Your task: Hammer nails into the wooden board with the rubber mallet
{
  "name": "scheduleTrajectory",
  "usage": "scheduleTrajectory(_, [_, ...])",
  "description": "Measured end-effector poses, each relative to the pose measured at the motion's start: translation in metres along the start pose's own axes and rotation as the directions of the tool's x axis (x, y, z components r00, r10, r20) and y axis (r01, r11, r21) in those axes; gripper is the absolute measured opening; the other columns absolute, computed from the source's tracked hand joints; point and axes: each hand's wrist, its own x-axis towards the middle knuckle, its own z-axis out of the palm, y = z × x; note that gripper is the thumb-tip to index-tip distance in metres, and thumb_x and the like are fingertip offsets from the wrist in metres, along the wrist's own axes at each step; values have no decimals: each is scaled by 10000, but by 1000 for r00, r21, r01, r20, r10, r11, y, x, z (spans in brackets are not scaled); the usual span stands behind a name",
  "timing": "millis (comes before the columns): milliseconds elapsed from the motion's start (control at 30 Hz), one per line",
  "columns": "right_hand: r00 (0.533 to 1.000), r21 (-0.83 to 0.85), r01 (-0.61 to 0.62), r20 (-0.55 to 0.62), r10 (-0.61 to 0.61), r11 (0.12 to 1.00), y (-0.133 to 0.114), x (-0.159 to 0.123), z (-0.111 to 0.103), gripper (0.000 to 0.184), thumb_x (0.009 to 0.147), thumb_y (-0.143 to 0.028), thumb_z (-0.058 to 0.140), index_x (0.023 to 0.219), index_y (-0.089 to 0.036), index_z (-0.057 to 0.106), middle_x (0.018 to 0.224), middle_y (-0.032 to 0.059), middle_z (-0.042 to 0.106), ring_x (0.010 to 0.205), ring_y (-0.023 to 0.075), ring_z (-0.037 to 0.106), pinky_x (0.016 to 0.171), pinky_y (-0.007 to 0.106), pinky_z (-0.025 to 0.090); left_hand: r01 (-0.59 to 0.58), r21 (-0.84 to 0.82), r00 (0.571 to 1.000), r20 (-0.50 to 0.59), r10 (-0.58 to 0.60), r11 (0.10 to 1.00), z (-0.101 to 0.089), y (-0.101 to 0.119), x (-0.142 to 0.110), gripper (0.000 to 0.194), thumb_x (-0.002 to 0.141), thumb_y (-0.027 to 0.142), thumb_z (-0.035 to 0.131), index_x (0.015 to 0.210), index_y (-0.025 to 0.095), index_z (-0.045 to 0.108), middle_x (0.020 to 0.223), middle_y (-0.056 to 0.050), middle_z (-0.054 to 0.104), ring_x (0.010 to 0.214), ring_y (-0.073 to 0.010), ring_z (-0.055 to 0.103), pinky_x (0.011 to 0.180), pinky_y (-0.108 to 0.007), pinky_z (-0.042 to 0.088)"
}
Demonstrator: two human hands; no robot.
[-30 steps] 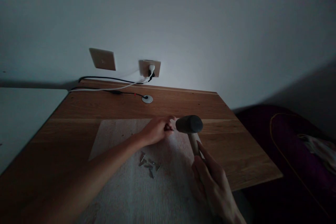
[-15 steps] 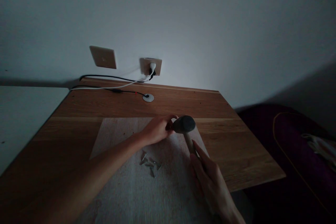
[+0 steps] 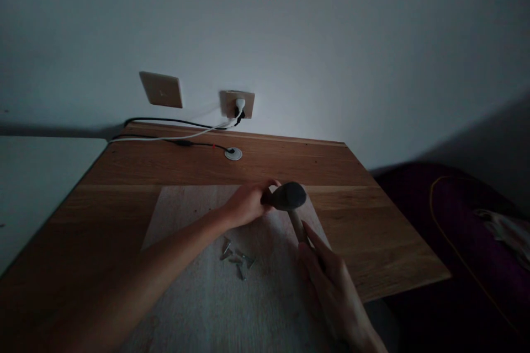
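My right hand (image 3: 331,287) grips the wooden handle of a mallet (image 3: 289,197) with a dark rounded head. The head is down by the fingertips of my left hand (image 3: 248,204), which rests on a pale thin board (image 3: 194,287) with its fingers pinched together. What the fingers pinch is hidden by the mallet head. Several small metal nails (image 3: 237,260) lie loose on the board just below my left wrist.
The board lies on a brown wooden desk (image 3: 364,231) against a white wall. A wall socket (image 3: 237,103) holds plugs, with black and white cables (image 3: 174,135) running along the desk's back edge. A round grommet (image 3: 233,154) sits there. A dark purple seat (image 3: 467,242) stands right.
The mallet head has swung left and down, from a gap beside my left fingers to right against them. My left hand has kept its place.
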Motion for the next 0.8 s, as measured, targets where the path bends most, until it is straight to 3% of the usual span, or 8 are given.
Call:
scheduleTrajectory(100, [993,88,-116,0,117,989,3,-4,1,798,985,-726,610,1551,-164,636,615,-46,526,531,157,514,451,253,429,-3,-5,1000,14,3,1000,1,-2,1,510,808,39,783,1272,233,700,891,1,815,796,-175,761,774,-276,550])
scheduleTrajectory(267, [978,179,-185,-58,198,966,7,-6,-1,831,982,-710,632,1613,-176,537,633,-90,451,478,104,359,405,210,309,10,-18,1000,23,-9,1000,2,-5,2,493,830,40,793,1286,201,697,924,-23,817,826,-182,770,794,-285,567])
scheduleTrajectory(400, [975,210,-162,-120,189,964,9,-3,-3,925,908,-793,667,1565,-149,564,617,-105,418,450,92,347,381,201,295,5,-7,999,52,-5,1000,1,-3,0,490,838,28,786,1295,180,696,943,-34,807,835,-182,763,814,-296,573])
scheduleTrajectory(533, [967,220,-151,-171,191,964,6,-3,-3,840,928,-748,683,1514,-151,603,620,-101,430,456,89,361,389,200,296,-20,41,999,49,18,999,-1,-1,-3,531,836,8,763,1329,182,674,996,-43,790,852,-178,742,822,-308,574])
scheduleTrajectory(667, [968,234,-189,-116,220,954,7,0,-3,849,940,-745,662,1552,-164,570,624,-104,423,468,94,380,399,196,313,-52,35,998,34,50,998,-5,-2,-4,562,829,5,739,1355,177,646,1025,-46,763,858,-167,723,822,-302,577])
scheduleTrajectory(800, [969,141,-211,-98,226,967,16,6,-4,858,975,-754,577,1591,-159,535,627,-100,436,449,100,396,383,204,329,-55,-42,998,23,56,998,-8,-4,-4,438,900,87,702,1327,162,640,962,-32,749,844,-158,713,822,-297,576])
